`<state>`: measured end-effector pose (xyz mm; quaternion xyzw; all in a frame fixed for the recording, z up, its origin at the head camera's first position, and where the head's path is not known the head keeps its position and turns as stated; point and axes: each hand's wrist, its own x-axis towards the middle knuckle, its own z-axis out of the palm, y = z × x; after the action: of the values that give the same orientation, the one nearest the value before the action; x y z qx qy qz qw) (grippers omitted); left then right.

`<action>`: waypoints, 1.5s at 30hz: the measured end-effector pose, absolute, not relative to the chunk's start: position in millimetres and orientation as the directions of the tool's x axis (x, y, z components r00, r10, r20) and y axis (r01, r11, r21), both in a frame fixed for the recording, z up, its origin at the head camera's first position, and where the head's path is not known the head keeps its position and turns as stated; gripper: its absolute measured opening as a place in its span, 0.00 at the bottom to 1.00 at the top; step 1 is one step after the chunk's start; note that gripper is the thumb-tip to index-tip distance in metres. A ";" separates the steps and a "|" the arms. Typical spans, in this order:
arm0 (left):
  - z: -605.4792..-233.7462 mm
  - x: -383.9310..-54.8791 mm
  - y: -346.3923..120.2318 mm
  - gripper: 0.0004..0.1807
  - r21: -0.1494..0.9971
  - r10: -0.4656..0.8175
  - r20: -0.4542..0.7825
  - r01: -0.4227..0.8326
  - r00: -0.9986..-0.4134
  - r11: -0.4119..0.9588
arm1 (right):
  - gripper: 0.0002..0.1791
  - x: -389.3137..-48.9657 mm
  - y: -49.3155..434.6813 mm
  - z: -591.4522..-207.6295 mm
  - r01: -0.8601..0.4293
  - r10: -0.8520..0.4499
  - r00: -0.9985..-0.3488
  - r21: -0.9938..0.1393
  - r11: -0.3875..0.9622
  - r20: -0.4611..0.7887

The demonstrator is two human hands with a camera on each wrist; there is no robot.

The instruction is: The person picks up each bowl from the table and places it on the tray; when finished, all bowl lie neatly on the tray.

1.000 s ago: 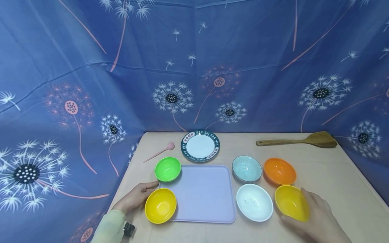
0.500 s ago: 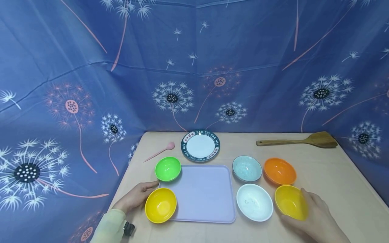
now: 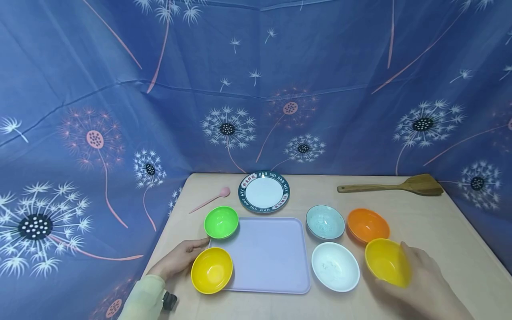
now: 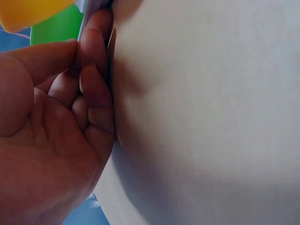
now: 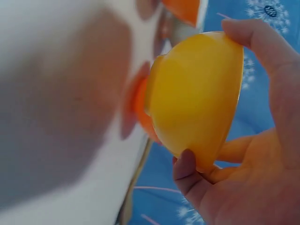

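My right hand [image 3: 426,278] grips a yellow bowl [image 3: 387,262] by its rim at the right. In the right wrist view this bowl [image 5: 197,93] is off the table, thumb and fingers on opposite sides of its rim. At the left, my left hand [image 3: 182,258] holds the left edge of a lavender tray [image 3: 268,258]; the left wrist view shows its fingers [image 4: 96,89] bent at that edge. Another yellow bowl [image 3: 211,270] and a green bowl [image 3: 221,222] overlap the tray's left side. A white bowl [image 3: 335,266] and an orange bowl [image 3: 368,225] are near the held bowl.
A light blue bowl [image 3: 325,222] stands right of the tray. Behind lie a green-rimmed plate [image 3: 263,192], a pink spoon [image 3: 212,199] and a wooden spatula [image 3: 394,185]. A blue dandelion-print cloth [image 3: 256,89] hangs behind the table.
My right hand has lifted the yellow bowl slightly and shifted it a little right, away from the white bowl. My left hand stays at the tray's edge.
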<state>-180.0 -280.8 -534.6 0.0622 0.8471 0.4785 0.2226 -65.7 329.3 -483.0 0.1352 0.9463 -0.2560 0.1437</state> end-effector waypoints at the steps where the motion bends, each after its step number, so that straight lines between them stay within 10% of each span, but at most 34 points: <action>1: -534.7 -180.2 -281.0 0.26 0.839 0.318 -0.318 -0.109 -0.893 0.534 | 0.84 -64.3 327.4 -478.4 0.303 0.167 -0.933 -0.443 0.844 -0.320; 18: -536.5 -181.0 -282.3 0.25 0.858 0.341 -0.303 -0.099 -0.890 0.504 | 0.69 -117.0 252.8 -437.6 -0.160 -0.100 -0.984 -0.473 0.867 0.148; 45: -535.1 -180.5 -281.8 0.25 0.862 0.336 -0.298 -0.100 -0.894 0.497 | 0.66 -187.5 79.3 -483.5 -0.233 -0.247 -0.968 -0.538 0.810 0.047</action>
<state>-180.5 -281.8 -535.1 0.0702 0.8369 0.4964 0.2196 -187.5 79.3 -483.5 -0.1260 0.9514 -0.2809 0.0123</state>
